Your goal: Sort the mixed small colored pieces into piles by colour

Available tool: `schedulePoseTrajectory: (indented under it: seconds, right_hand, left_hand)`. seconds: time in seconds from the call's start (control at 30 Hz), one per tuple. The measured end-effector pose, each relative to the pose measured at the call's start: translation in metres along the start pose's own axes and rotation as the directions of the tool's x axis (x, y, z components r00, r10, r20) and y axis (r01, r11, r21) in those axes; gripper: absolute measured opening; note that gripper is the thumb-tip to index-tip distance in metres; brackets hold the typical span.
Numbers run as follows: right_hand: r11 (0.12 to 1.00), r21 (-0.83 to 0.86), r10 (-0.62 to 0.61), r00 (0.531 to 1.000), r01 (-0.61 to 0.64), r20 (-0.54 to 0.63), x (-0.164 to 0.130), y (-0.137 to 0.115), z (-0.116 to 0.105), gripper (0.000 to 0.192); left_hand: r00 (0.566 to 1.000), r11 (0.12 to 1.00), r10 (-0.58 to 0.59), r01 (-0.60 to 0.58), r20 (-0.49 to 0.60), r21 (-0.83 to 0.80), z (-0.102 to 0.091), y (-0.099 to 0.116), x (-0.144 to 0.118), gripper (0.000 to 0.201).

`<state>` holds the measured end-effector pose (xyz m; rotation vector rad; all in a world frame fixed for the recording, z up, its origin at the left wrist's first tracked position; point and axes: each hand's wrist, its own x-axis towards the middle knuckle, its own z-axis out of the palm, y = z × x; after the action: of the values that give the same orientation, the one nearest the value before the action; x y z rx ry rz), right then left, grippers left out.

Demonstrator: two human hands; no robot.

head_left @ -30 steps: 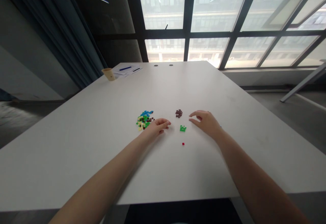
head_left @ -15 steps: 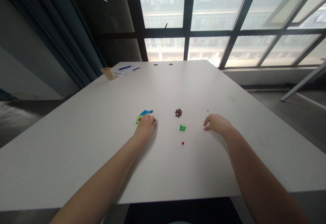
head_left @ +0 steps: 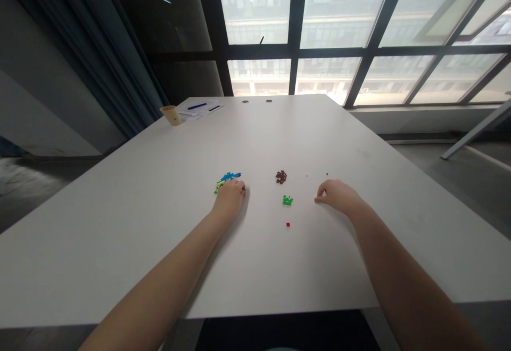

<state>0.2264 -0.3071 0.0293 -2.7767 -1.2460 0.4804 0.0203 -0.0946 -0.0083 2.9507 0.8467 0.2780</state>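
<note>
My left hand [head_left: 232,195] rests on the table at the left, beside the small blue pieces [head_left: 230,176] and the yellow-green pieces [head_left: 219,186], partly covering the latter. Its fingers are curled together; what they hold, if anything, is hidden. On the right, my right hand [head_left: 338,194] has thumb and index finger brought together near the tabletop, and anything between the tips is too small to make out. Between my hands lie a cluster of dark brown pieces [head_left: 281,177], a few green pieces [head_left: 287,200] and one red piece [head_left: 288,225].
A tiny black piece [head_left: 327,173] lies beyond my right hand. A beige paper cup [head_left: 171,116] stands at the far left edge of the white table [head_left: 247,266], beside paper sheets [head_left: 199,108] with a blue pen [head_left: 197,106]. Large windows rise behind.
My right thumb and fingertips have moved slightly left and closed together over the small white bits, which no longer show. My left hand has curled in slightly, and the green bit at its fingertips is out of sight.
</note>
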Motion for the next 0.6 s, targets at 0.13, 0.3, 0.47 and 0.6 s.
schedulePoseTrajectory:
  seconds: [0.13,0.3,0.47,0.6]
  right_hand:
    - [0.995,-0.039,0.089,0.996,-0.09,-0.024,-0.001,-0.008,0.003,0.018]
    - [0.993,-0.072,0.088,0.996,-0.088,-0.009,0.0,-0.008,0.005,0.017]
    - [0.994,-0.08,0.078,0.997,-0.077,0.016,-0.001,0.0,0.003,0.019]
    - [0.988,-0.094,0.128,0.991,-0.124,0.04,-0.001,0.003,0.0,0.017]
  left_hand:
    - [1.0,1.0,0.013,-0.013,-0.014,0.002,0.001,-0.001,0.0,0.019]
    - [0.999,0.999,0.01,-0.011,-0.035,-0.032,0.006,-0.004,0.0,0.02]
    - [0.999,0.995,0.042,-0.045,-0.035,-0.088,0.01,-0.008,0.001,0.025]
    - [0.997,0.986,0.059,-0.064,-0.04,-0.151,0.01,-0.009,0.001,0.026]
